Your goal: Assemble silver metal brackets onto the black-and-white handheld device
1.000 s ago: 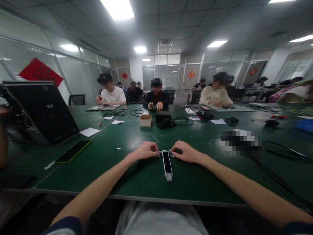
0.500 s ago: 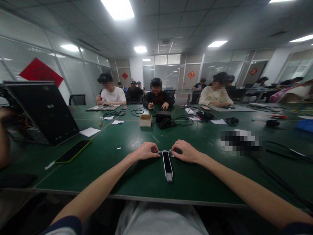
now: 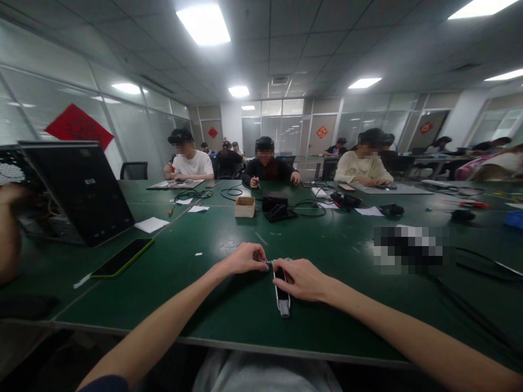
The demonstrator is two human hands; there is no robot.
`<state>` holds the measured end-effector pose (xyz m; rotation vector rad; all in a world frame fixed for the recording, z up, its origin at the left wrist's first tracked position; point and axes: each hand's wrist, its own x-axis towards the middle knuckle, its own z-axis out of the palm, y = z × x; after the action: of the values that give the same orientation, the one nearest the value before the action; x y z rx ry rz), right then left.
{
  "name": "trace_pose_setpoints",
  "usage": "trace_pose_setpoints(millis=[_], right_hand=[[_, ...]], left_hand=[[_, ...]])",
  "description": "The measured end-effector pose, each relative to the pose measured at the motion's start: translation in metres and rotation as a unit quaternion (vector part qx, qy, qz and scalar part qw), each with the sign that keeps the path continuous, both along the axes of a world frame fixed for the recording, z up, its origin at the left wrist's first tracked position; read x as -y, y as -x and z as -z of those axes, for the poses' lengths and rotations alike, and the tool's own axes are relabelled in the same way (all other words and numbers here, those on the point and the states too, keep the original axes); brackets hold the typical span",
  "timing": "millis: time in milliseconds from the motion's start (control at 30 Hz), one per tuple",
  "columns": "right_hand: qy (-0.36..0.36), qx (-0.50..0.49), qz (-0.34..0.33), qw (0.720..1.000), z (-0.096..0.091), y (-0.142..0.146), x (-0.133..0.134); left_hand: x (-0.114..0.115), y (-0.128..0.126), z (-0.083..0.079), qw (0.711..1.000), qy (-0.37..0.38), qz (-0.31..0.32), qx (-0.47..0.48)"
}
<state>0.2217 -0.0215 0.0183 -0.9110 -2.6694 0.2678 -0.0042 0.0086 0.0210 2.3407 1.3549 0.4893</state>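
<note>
A narrow white-framed device (image 3: 283, 304) with a black top face and a grey near end lies on the green table in front of me. Thumb and fingers of my left hand (image 3: 247, 258) pinch a small metallic part (image 3: 269, 263) at its far left corner. My right hand (image 3: 304, 279) reaches across the device from the right, its bent fingers over the black face and far end. Those fingers hide much of the device, and whether they grip it or only rest there I cannot tell.
To the left lie a green-edged phone (image 3: 122, 257) and an opened black computer case (image 3: 77, 190), a person's arm beside it. Ahead stand a small cardboard box (image 3: 244, 208) and a black stand (image 3: 278, 207). Cables (image 3: 482, 256) run at right. Co-workers sit across the table (image 3: 196, 305).
My right hand has moved left from the device's far right corner onto its upper part. The left hand still pinches at the far left corner. The view has tilted up slightly.
</note>
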Motion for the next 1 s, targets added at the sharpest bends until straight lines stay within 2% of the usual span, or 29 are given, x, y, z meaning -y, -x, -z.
trace_pose_setpoints(millis=[267,433,600,767,933,1000], right_hand=[[0.049,0.015,0.065,0.997,-0.004,0.006,-0.001],[0.165,0.025,0.128,0.978,-0.014,0.003,-0.011],[0.143,0.066,0.221,0.963,-0.015,-0.011,-0.034],[0.107,0.1,0.312,0.939,-0.008,-0.052,-0.083],[0.08,0.109,0.465,0.875,0.007,-0.119,-0.139],[0.074,0.104,0.504,0.854,0.013,-0.145,-0.158]], left_hand=[[-0.002,0.002,0.001,0.999,-0.023,-0.006,0.031],[-0.006,0.002,0.005,0.998,-0.031,-0.04,0.037],[-0.01,0.006,0.008,0.996,-0.062,-0.057,0.041],[-0.011,0.008,0.012,0.997,-0.057,-0.046,0.002],[-0.012,0.006,0.019,0.996,-0.074,-0.026,-0.044],[-0.012,0.005,0.022,0.995,-0.079,-0.024,-0.057]])
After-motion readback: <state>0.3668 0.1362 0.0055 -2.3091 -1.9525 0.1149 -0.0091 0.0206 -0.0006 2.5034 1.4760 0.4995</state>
